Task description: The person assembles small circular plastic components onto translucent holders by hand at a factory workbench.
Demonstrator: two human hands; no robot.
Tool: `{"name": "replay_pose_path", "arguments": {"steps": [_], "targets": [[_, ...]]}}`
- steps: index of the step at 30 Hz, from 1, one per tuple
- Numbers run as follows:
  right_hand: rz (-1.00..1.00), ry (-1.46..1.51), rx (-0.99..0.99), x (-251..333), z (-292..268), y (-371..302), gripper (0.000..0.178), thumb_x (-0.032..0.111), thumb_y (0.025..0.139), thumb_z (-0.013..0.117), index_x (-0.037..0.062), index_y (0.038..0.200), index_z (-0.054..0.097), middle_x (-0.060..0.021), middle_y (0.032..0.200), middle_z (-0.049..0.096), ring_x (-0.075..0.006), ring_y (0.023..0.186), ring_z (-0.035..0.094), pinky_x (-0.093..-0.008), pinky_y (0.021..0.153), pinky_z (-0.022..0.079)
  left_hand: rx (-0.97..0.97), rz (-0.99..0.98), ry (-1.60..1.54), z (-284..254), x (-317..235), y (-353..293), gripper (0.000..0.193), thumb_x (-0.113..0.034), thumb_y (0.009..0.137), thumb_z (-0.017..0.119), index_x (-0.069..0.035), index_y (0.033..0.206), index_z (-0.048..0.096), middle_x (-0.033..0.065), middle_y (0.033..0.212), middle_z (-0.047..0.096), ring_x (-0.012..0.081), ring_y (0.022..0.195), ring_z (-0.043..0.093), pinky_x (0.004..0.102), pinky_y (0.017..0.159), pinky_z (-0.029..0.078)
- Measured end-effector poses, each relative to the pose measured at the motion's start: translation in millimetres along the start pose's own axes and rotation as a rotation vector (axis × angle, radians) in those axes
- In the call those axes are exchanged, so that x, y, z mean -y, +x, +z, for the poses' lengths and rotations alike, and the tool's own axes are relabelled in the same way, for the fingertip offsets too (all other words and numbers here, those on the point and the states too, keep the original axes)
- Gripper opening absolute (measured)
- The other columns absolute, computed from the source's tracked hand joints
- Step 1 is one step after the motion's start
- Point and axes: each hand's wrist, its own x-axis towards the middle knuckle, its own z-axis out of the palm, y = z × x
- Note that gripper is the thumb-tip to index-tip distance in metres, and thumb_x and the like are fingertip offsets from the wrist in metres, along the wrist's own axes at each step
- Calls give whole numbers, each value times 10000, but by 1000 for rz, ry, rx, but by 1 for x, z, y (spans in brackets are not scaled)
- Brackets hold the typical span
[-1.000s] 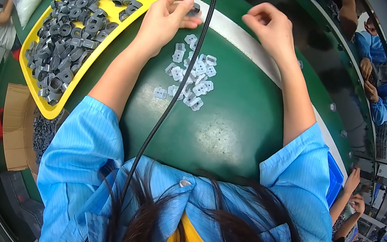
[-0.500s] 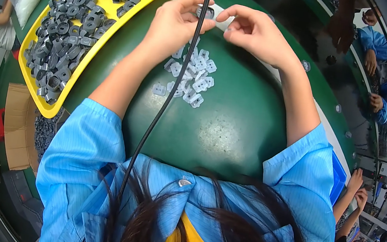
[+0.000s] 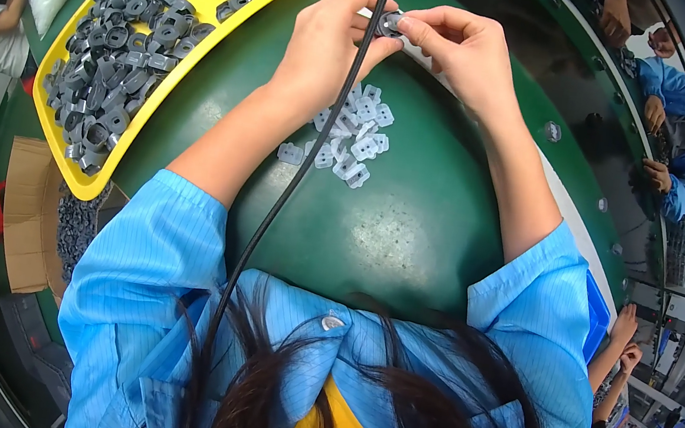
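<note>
A small grey plastic housing (image 3: 389, 23) with a rounded top sits between my two hands, above the far edge of the green table. My left hand (image 3: 329, 41) grips it from the left, thumb and fingers closed around its side. From the right, my right hand (image 3: 467, 56) presses thumb and forefinger onto the same part; whether a smaller piece is under that thumb cannot be made out. Nearer me, below the hands, lies a loose pile of translucent white plastic pieces (image 3: 361, 146), each with small holes.
A yellow tray (image 3: 168, 93) heaped with grey housings stands at the left. Beneath its near end is an open cardboard box (image 3: 26, 213). A black cable (image 3: 294, 181) hangs across the view. A dark conveyor (image 3: 584, 86) runs along the right, with co-workers beyond it.
My right hand has moved left, and its thumb and forefinger now meet the grey housing. My left hand still holds the housing and has shifted slightly right.
</note>
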Motion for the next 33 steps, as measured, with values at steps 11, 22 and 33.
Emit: {"name": "replay_pose_path", "arguments": {"steps": [11,22,33], "targets": [[-17,11,6,0,-1,1,270,257,759,733,26,893,692,-42,742,658,-102,677,607,-248,642,483,-102,283,62,5,7,-2,329,-5,683,747,-21,977,597,79,921,621,179,772,635,275,714,522],[252,494,372,-1,-27,4,193,105,775,695,-23,913,648,-70,810,661,-117,718,626,-217,698,508,-24,533,375,-6,5,2,351,-200,608,801,-133,917,649,5,968,574,214,945,519,385,893,336],[23,689,359,13,-15,-3,179,33,761,601,22,938,577,-12,844,608,-81,761,576,-211,702,469,-150,669,333,-3,-13,1,377,-182,628,806,-91,960,654,46,937,613,242,922,550,354,862,394]]}}
